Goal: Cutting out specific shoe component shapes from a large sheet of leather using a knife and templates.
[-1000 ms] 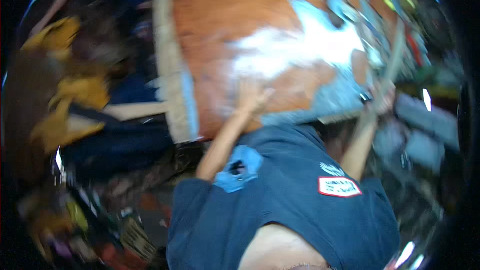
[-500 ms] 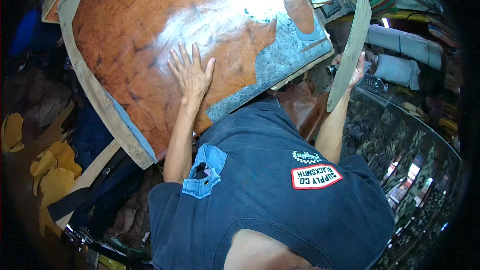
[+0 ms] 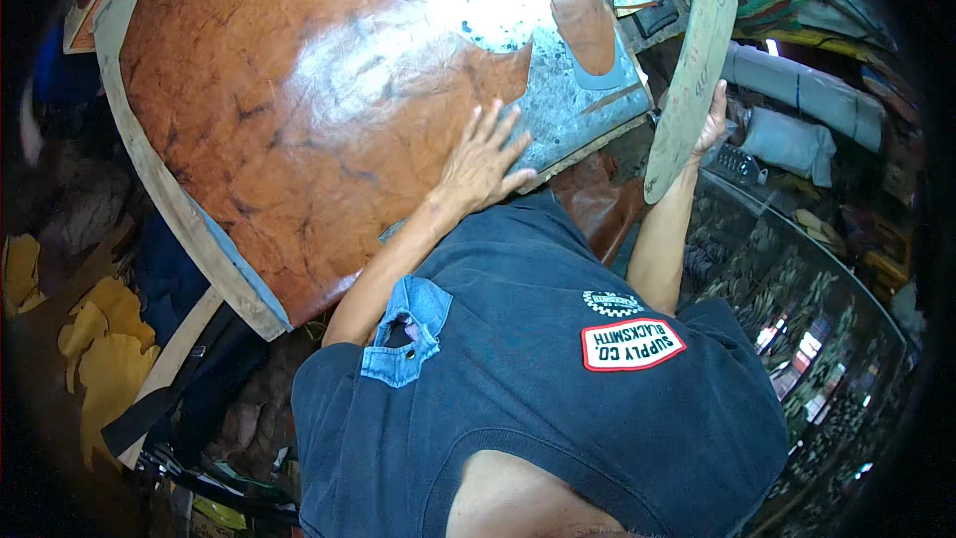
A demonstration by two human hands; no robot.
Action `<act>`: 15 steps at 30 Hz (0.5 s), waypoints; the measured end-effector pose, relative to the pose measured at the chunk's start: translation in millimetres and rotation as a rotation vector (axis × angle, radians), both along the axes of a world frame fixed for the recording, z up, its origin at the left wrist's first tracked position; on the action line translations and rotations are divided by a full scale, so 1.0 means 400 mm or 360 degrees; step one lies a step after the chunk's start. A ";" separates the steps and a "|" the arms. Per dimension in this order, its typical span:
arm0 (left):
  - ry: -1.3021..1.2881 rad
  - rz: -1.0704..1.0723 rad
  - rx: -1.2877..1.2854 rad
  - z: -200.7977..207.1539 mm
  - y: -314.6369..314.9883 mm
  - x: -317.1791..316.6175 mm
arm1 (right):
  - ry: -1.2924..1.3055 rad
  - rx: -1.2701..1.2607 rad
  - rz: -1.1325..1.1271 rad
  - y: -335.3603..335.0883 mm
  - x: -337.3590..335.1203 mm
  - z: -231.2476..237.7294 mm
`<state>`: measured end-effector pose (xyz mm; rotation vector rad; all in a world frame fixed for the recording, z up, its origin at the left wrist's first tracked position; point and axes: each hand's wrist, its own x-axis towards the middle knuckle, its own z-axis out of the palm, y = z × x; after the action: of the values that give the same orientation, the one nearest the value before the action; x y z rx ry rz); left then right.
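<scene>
Mottled tabletop (image 3: 573, 127) bears glossy, creased leather (image 3: 239, 130).

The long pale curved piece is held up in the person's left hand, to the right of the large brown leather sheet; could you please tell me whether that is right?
Not quite: the head view shows the long pale curved piece in the right hand, not the left. It is indeed to the right of the large brown leather sheet.

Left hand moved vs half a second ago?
Yes: judged against the tabletop's bare grey area, the left hand has shifted rightward over the brown leather, closer to that area.
</scene>
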<state>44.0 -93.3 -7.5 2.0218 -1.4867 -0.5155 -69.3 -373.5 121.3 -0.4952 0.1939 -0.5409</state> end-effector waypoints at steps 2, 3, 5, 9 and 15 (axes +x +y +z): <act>0.0516 -0.0018 -0.0306 0.000 0.016 -0.006 | 0.0055 0.0058 0.0114 -0.039 0.030 -0.016; 0.0515 -0.0010 -0.0295 0.027 0.024 0.013 | 0.0115 0.0107 0.0203 -0.057 0.044 -0.028; 0.1911 0.0470 -0.0188 0.106 0.041 0.066 | 0.0320 0.0091 0.0086 -0.072 0.086 -0.061; 0.1781 0.1016 -0.0661 0.155 0.060 0.173 | 0.0663 -0.0460 0.0196 0.010 0.266 -0.112; 0.1968 0.1580 -0.1176 0.137 0.126 0.233 | 0.0968 -0.1272 0.0789 0.221 0.456 -0.106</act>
<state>137.0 -42.8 47.5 1.1308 0.1393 -0.4891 113.0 -285.3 79.1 -1.4426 0.4209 0.0630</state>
